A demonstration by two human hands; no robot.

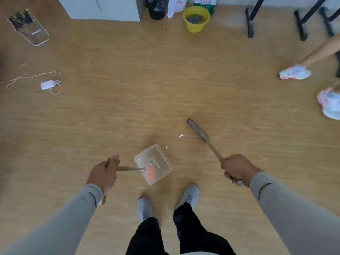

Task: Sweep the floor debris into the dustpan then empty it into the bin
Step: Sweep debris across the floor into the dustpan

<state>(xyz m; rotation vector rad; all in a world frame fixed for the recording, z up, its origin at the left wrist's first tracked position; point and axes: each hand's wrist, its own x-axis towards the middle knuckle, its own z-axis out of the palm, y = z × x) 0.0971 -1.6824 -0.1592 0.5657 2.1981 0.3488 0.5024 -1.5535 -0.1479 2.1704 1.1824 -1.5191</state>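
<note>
My left hand (103, 173) grips the long handle of a clear dustpan (161, 159) that sits on the wooden floor in front of my feet. Orange and white scraps (151, 174) lie inside the pan. My right hand (238, 169) grips the wooden handle of a broom whose dark narrow head (197, 130) is on the floor, right of and beyond the pan. Two small white paper scraps (180, 135) lie on the floor between the broom head and the pan. A black-lined bin (156, 7) stands at the far wall.
A yellow bucket (196, 18) stands beside the bin, with white bags and a white cabinet (103, 8) nearby. A second dustpan (29, 27) lies far left, near a white charger with cable (48, 84). Another person's feet (295, 72) are at the right; black table legs (251, 21) stand behind.
</note>
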